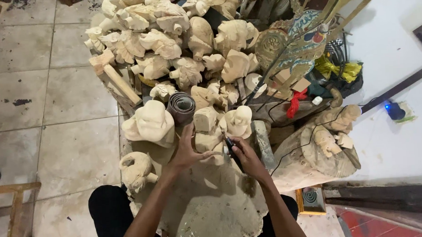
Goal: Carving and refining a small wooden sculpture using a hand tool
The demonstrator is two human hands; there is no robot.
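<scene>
Grip of the right hand (244, 152) is clenched on a dark carving tool (232, 150), its tip at a pale wood figure (208, 132). Left hand (188, 149) steadies that figure, fingers spread. It looks rough, half-shaped. Far behind, many carved figures (170, 36) sit piled.

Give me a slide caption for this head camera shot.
Left hand steadies a pale wooden carving while right hand applies a dark tool.
</scene>
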